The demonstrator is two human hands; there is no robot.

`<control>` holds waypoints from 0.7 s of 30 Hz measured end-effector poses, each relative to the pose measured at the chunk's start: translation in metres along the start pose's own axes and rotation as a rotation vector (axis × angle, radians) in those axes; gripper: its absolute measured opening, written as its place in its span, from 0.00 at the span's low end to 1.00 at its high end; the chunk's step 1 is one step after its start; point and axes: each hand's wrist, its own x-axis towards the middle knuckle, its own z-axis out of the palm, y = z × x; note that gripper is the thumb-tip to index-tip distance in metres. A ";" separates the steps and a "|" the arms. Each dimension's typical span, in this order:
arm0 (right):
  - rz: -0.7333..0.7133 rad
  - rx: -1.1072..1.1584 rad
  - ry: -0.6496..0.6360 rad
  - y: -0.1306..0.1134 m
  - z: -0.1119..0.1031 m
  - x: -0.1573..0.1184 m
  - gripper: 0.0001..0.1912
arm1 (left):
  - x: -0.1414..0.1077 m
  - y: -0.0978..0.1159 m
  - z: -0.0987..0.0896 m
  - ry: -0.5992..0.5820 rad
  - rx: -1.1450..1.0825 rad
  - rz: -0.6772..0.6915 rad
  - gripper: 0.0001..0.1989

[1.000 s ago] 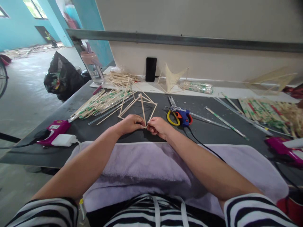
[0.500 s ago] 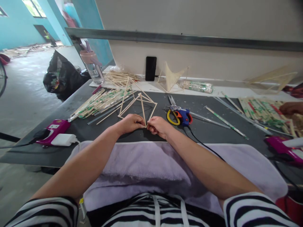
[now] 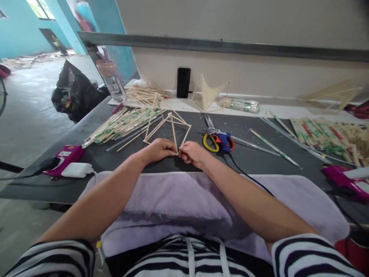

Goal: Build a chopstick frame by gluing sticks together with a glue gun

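A frame of thin wooden sticks (image 3: 173, 129) stands on the dark table in front of me, its sticks joined into triangles. At its near corner my left hand (image 3: 161, 149) pinches the sticks from the left. My right hand (image 3: 191, 153) is closed at the same corner from the right, thumb and fingertips on the stick ends. The exact joint between the fingertips is partly hidden. To the right of my hands lie a blue hot glue gun (image 3: 222, 141) and yellow-handled scissors (image 3: 211, 143), close together.
Packaged sticks (image 3: 123, 125) lie left, with loose sticks (image 3: 147, 94) behind. A bottle (image 3: 112, 80), a phone (image 3: 183, 82) and a finished stick model (image 3: 209, 96) stand at the back. Purple power strips (image 3: 67, 157) sit at both sides; a lilac towel (image 3: 184, 196) covers the near edge.
Both hands keep their hold at the frame's near corner. A person's hand at the far right, over the packaged sticks, has gone out of view.
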 end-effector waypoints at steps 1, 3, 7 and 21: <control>0.000 0.000 -0.002 0.000 0.000 0.000 0.13 | 0.000 0.000 0.000 0.000 -0.001 -0.003 0.04; -0.001 -0.001 -0.005 0.000 0.000 0.000 0.13 | 0.000 -0.001 0.001 0.000 -0.001 -0.010 0.04; -0.001 -0.006 -0.006 -0.001 0.000 -0.001 0.12 | 0.000 -0.002 0.001 -0.003 -0.005 -0.013 0.04; 0.000 -0.012 -0.002 -0.001 0.000 -0.002 0.12 | 0.000 -0.002 0.000 -0.002 -0.005 -0.013 0.05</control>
